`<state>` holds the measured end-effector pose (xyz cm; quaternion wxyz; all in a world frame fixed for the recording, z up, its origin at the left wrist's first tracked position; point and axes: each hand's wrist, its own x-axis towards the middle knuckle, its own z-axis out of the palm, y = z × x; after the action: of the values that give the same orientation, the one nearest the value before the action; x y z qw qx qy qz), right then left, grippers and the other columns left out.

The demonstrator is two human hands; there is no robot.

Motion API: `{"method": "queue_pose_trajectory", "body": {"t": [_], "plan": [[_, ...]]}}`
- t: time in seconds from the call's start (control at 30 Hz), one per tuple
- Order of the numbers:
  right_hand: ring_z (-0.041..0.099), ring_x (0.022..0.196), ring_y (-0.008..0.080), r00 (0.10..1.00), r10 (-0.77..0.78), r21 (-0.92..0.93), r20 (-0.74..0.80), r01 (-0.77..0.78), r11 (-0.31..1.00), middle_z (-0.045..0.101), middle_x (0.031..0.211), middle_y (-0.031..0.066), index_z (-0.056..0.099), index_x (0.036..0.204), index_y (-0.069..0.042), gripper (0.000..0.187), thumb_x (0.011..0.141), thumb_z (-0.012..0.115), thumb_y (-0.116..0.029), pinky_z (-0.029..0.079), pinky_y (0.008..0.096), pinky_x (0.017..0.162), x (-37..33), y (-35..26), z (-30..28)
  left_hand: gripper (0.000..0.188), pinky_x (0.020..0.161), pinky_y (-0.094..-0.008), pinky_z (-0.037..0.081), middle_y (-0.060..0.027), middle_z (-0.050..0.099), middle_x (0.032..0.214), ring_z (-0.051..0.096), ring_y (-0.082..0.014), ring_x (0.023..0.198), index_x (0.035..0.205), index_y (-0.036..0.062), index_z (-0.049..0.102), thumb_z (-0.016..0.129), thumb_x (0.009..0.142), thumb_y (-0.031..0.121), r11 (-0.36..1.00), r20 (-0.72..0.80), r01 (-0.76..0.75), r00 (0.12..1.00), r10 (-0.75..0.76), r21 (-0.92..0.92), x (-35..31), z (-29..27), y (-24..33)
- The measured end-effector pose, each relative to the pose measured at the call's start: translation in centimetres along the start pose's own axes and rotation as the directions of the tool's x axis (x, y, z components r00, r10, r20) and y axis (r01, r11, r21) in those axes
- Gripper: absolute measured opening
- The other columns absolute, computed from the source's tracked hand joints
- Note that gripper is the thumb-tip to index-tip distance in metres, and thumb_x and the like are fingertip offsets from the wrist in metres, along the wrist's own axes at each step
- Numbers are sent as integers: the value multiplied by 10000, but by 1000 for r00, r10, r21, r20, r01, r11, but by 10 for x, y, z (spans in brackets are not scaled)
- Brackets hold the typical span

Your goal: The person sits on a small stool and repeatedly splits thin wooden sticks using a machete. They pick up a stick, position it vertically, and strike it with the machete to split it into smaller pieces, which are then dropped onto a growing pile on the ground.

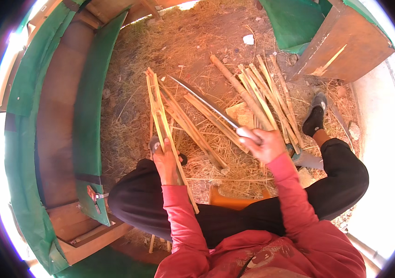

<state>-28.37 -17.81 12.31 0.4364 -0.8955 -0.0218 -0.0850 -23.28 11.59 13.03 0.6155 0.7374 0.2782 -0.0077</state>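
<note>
My left hand (166,163) is closed around a long split bamboo strip (162,119), which slants from above my left knee down to my lap. Its upper end looks parted into lengths. In my right hand (270,147) is the handle of a long knife (205,102). The narrow blade points up and left, its tip a little to the right of the strip and apart from it. Beneath the knife, several split bamboo pieces (192,132) lie on the ground. A second bundle of bamboo lengths (269,95) lies beyond my right hand.
Dry straw and shavings cover the ground. An orange seat (234,199) shows between my legs. A yellowish block (242,114) sits among the bamboo. A green-covered wooden frame (88,106) stands at left, a brown panel (352,46) at upper right, a pale wall (385,120) at right.
</note>
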Motion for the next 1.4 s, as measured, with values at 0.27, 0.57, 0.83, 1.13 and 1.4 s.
{"method": "queue_pose_trajectory", "body": {"t": [0.27, 0.57, 0.83, 1.13, 1.4], "plan": [[625, 505, 200, 926, -264, -448, 269, 363, 817, 670, 649, 80, 727, 854, -170, 166, 782, 739, -318, 523, 329, 489, 46, -28, -79, 371, 399, -279, 440, -62, 529, 641, 510, -137, 444, 1010, -32, 566, 476, 1012, 328, 983, 28, -50, 999, 45, 175, -3, 0, 8], [648, 636, 224, 957, -276, -637, 86, 266, 724, 623, 681, 86, 704, 918, -163, 185, 917, 618, -326, 559, 399, 590, 231, -47, -35, 387, 423, -284, 432, -66, 557, 649, 516, -141, 457, 971, 8, 574, 510, 998, 389, 993, 128, 14, 991, -29, 117, -41, 13, -15], [645, 741, 199, 923, 381, 314, 49, -376, 872, 645, 771, 115, 637, 1118, 33, 550, 863, 696, -451, 536, 354, 703, 122, -13, 7, 418, 537, -277, 478, -49, 541, 773, 572, -145, 652, 1141, 54, 493, 548, 975, 433, 921, -10, -99, 995, 103, -377, -10, 36, 22], [503, 583, 124, 967, 229, 377, -111, -172, 910, 578, 666, 84, 651, 888, 12, 355, 794, 799, -297, 432, 305, 565, 6, 8, -14, 326, 642, -334, 499, -40, 538, 728, 575, -165, 666, 961, 65, 506, 581, 974, 382, 854, 136, -329, 901, 412, -403, 44, 150, 76], [494, 562, 148, 946, 256, 332, -200, -181, 926, 553, 651, 113, 619, 921, 17, 309, 797, 770, -223, 429, 317, 539, -9, 1, -36, 312, 789, -318, 477, -69, 695, 893, 598, -120, 835, 1062, -3, 605, 582, 987, 299, 762, 384, -585, 659, 646, -277, 124, 216, 78]]}}
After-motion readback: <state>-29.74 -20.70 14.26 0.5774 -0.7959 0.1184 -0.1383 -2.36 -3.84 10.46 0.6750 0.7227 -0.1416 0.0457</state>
